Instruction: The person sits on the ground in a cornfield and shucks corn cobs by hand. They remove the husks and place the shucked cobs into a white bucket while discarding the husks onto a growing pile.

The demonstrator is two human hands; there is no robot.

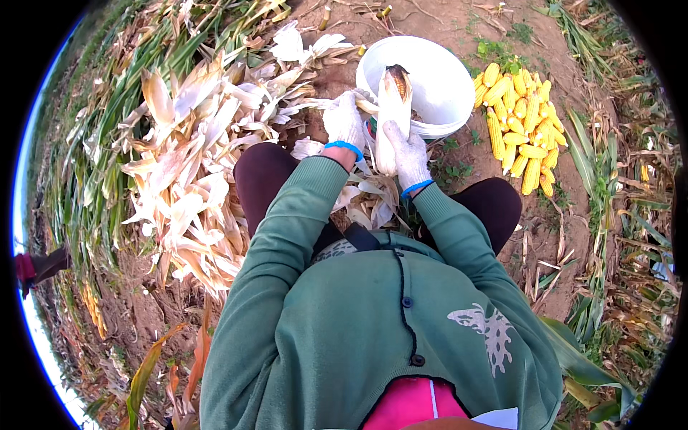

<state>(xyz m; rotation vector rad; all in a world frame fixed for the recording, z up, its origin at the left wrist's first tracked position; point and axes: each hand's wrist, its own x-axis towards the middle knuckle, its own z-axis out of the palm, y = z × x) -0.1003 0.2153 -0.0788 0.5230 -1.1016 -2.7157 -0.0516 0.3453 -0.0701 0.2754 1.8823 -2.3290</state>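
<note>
Both hands wear white knit gloves with blue cuffs. My right hand (410,156) grips the lower part of a corn ear in pale dry husk (394,115), held tip away from me; brown kernels and dark silk show at its top. My left hand (345,122) is closed around pale husk strips just left of the ear; whether those strips are still joined to it I cannot tell. Behind the ear stands a white plastic bucket (449,80), partly hidden by the ear. Loose husks lie on the ground below my hands.
A large heap of dry husks (188,177) spreads at the left. Husked yellow corn ears (518,118) are piled right of the bucket. Cut green stalks (123,140) lie at the far left, more stalks at the right. Another person is partly visible at the far left rim.
</note>
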